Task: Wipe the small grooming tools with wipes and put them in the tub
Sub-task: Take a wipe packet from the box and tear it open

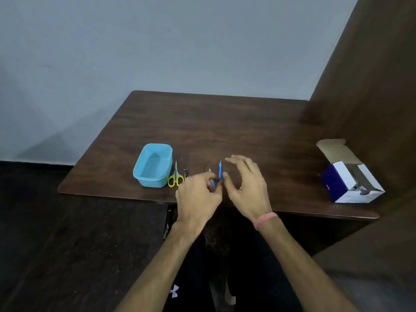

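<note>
While a pale wall (pixel 157 41) filled the far side of the scene, a dark wooden table (pixel 225 127) stood against it, with a brown panel (pixel 371 86) rising at its right edge. An open white and blue cardboard box (pixel 351 176) sat at the right end of the table, well apart from everything else. A light blue tub (pixel 153 165) stood near the left front of the table, with nothing visible inside it. Just right of the tub lay small scissors (pixel 175 177) with yellow handles, blades pointing away from the person. Right of the scissors lay a small dark clip-like tool (pixel 185 172) and some thin pins (pixel 200 169), too small to identify further.

The person's left hand (pixel 198 197) reached over the near edge of the table, fingers curled and pinching a thin blue-handled tool (pixel 212 183). Beside it, another blue-handled tool (pixel 220 171) lay on the table, its metal tip pointing away. The right hand (pixel 244 183) hovered just right of that tool with fingers spread and relaxed, holding nothing. A pink band (pixel 265 219) circled the right wrist.
</note>
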